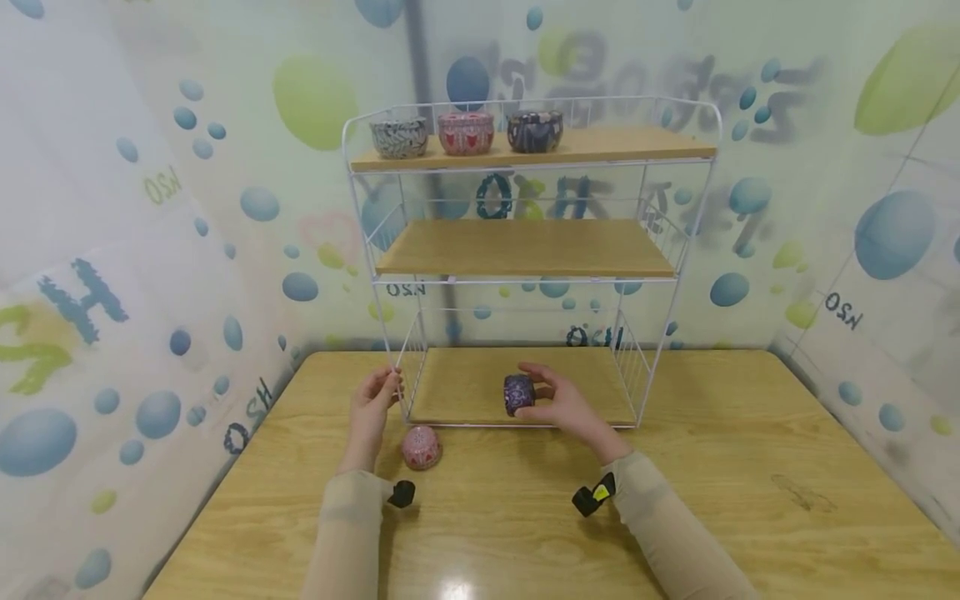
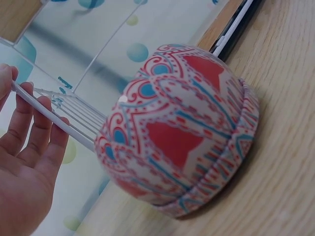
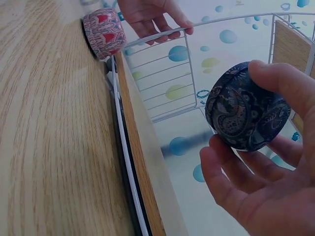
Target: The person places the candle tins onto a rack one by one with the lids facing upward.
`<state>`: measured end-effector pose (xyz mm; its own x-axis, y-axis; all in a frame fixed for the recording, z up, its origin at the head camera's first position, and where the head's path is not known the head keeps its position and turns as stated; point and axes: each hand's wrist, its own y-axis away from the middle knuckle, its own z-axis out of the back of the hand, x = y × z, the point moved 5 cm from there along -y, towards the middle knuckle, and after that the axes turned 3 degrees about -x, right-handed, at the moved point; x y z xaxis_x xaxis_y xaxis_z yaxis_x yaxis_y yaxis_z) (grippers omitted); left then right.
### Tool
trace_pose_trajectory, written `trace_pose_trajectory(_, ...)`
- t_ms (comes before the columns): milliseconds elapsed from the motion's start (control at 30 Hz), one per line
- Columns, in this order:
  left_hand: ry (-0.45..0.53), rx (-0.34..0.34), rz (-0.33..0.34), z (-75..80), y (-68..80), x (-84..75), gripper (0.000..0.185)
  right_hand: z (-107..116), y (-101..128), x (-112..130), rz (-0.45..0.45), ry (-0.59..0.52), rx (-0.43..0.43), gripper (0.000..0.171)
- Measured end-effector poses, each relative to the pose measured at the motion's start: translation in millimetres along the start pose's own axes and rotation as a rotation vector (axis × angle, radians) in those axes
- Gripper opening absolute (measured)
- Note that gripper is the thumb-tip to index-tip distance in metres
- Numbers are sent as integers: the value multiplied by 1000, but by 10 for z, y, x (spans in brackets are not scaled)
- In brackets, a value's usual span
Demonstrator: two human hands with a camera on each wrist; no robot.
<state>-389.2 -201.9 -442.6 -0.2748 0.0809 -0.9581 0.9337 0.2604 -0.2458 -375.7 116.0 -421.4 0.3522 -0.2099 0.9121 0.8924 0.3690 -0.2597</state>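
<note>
My right hand [image 1: 558,404] holds a dark blue round tin [image 1: 518,395] with a paisley pattern, thumb on one side and fingers on the other. In the head view the tin is in front of the bottom shelf board [image 1: 457,383]. In the right wrist view the tin [image 3: 248,108] is tipped on its side in my grasp. My left hand [image 1: 373,408] pinches the white wire post at the left front of the rack [image 1: 378,317]. Just below that hand, a pink-and-red patterned round tin [image 1: 422,448] rests on the table, rim down, large in the left wrist view.
Along the top shelf [image 1: 622,143] stand a grey leaf-patterned tin [image 1: 400,137], a red-and-pink tin [image 1: 466,134] and a dark floral tin [image 1: 535,132]. Below it is the middle shelf board [image 1: 525,247]. The rack stands on the wooden table [image 1: 720,500], against a patterned wall covering.
</note>
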Motion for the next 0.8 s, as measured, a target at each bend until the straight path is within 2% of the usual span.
trace_pose_trajectory(300,-8,3,3,4,8,-24,29,-13,-7,-23,-44,-54,2,73)
trace_pose_trajectory(600,-3,-2,-4,2,7,-9,26,14,-8,-21,-83,-89,-69,71)
trace_pose_trajectory(800,-1,-6,-15,-1,13,-16,24,24,-7,-21,-94,-103,-76,69)
